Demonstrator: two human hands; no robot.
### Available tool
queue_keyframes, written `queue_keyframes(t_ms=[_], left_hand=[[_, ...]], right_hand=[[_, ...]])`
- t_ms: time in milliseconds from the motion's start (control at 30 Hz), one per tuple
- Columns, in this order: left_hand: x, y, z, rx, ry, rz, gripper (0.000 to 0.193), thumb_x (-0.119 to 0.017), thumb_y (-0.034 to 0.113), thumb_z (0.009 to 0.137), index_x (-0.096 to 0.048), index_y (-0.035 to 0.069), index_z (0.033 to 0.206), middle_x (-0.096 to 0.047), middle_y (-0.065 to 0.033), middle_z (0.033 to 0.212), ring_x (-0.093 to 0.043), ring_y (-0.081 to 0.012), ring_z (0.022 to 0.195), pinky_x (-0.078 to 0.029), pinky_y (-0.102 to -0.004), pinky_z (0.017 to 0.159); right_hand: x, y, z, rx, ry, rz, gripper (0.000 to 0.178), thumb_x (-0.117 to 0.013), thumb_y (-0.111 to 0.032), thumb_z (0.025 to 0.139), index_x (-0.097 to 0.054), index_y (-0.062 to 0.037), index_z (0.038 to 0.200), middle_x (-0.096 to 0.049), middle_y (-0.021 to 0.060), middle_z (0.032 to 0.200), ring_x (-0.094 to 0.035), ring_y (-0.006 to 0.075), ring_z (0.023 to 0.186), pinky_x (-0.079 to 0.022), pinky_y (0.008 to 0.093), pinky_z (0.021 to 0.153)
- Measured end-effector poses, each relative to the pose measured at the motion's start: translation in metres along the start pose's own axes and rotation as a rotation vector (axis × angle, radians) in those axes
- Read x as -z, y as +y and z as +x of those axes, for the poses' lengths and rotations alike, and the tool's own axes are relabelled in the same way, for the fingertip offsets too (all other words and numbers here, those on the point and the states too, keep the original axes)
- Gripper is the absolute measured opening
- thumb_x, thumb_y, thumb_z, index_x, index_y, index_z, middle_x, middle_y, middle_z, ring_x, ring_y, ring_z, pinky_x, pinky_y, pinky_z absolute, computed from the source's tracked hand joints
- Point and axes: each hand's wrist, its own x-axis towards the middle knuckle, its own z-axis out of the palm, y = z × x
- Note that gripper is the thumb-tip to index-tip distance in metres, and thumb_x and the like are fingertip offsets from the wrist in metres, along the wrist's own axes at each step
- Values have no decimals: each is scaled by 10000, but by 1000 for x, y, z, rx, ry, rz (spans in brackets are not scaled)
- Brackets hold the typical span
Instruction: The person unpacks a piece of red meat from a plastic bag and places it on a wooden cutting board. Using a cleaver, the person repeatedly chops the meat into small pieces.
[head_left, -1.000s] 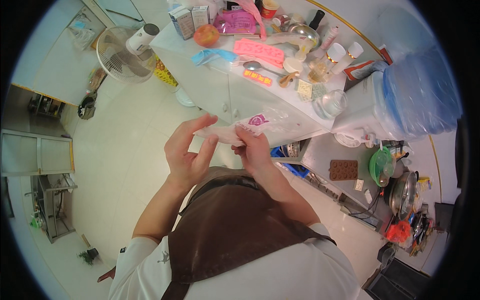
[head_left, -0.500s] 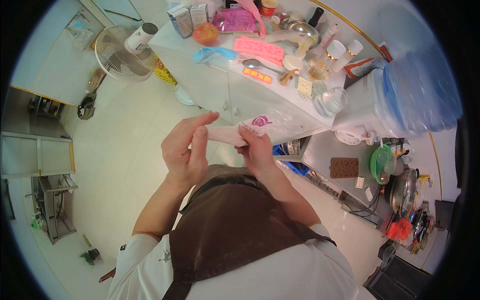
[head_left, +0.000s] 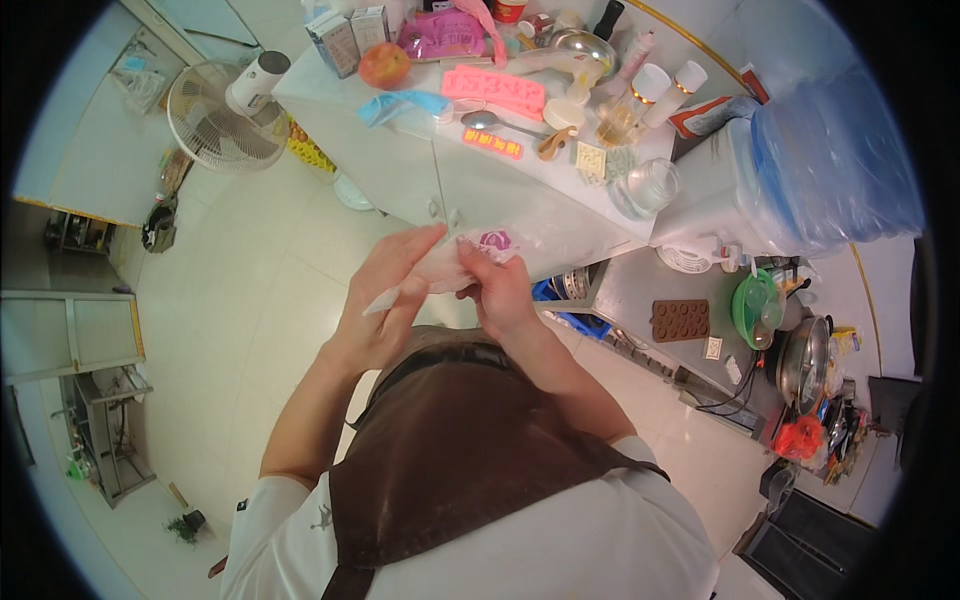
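Right hand (head_left: 505, 293) pinches bag (head_left: 436, 268) | left hand (head_left: 368, 288) half open around it | long axis slanting, tip (head_left: 379, 300) lower-left

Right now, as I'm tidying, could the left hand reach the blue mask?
Probably yes: the mask lies uncovered near the front edge of the counter, though the left hand is busy with a plastic bag.

The left forearm (head_left: 305, 415) and right forearm (head_left: 562, 383) slant up and inward, bare below short sleeves, bringing the hands close together before the waist. The left hand (head_left: 375, 305) holds its fingers (head_left: 408, 245) nearly straight, pointing up and rightward, its thumb apart below. The right hand (head_left: 505, 292) is curled, thumb (head_left: 480, 262) pressing down over bent fingers.
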Motion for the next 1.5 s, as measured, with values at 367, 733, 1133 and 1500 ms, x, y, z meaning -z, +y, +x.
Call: queue_keyframes(t_ms=[367,733,1133,1500], left_hand=[[12,-2,21,44,-141,-1518,792,-642,597,895,-523,41,1446,-455,-213,1519,-399,-392,1430,-319,-483,1170],[-13,-18,114,127,315,-382,313,-541,170,1033,-578,35,752,-665,-52,918,-584,-162,1003,-457,-333,853],[9,-46,192,-144,782,-98,440,-393,247,1109,-711,-30,985,-534,50,728,-465,-55,678,-379,-243,618],[94,-113,272,-668,518,183,465,-345,209,1082,-737,-38,1120,-623,-51,742,-502,-158,583,-413,-330,573]], right_hand=[[20,-30,12,36,-122,-210,229,-646,-48,899,-620,-32,1126,-659,26,969,-629,116,843,-511,285,704],[32,-68,15,-143,-642,-292,210,-669,-115,957,-697,-5,1134,-702,15,1029,-621,100,949,-515,303,842],[56,-122,61,-24,-468,309,530,-618,-261,978,-500,-19,1435,-662,116,1201,-658,211,1011,-550,372,801],[-25,-111,140,416,-26,505,280,-620,-330,1010,-602,-89,1152,-668,117,1168,-688,234,997,-592,358,834]])
